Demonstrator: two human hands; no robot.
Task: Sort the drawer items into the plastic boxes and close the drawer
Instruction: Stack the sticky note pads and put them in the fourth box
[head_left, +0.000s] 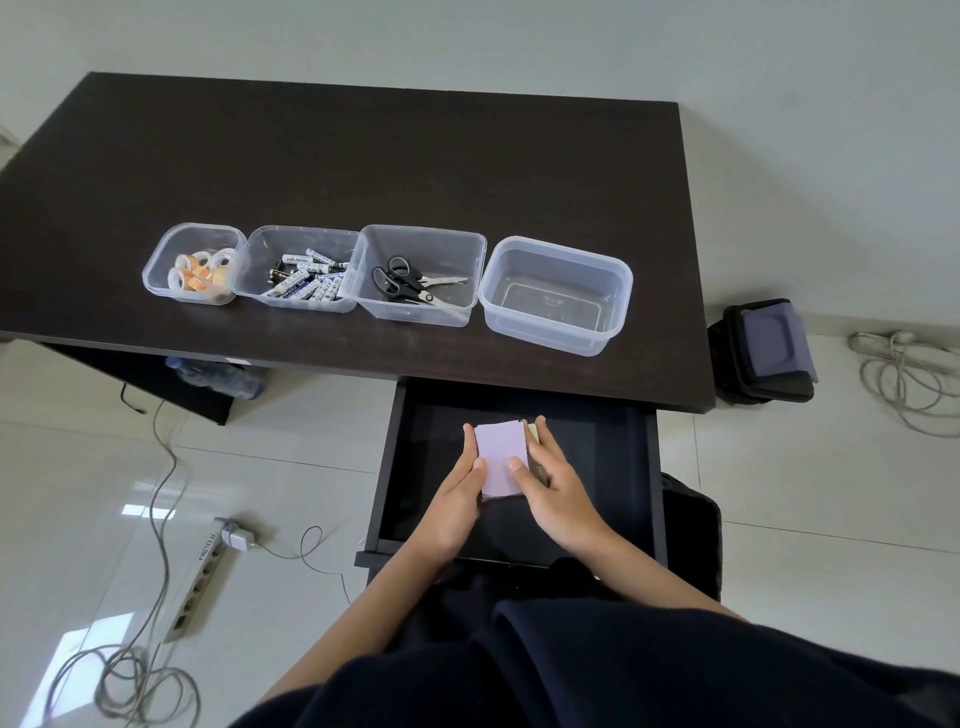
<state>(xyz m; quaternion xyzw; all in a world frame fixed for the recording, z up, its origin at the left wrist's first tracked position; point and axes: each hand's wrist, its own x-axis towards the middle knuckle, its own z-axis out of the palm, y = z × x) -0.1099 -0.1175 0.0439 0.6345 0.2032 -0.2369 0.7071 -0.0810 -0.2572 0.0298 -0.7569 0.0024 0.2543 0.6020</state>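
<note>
2 hands (511, 480) round rectangular lilac paper pad (500, 457)

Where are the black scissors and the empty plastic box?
Black-handled scissors (410, 286), head view, point on the pivot where the blades cross.
Empty clear plastic box (618, 270), head view, point on its right rim.
</note>
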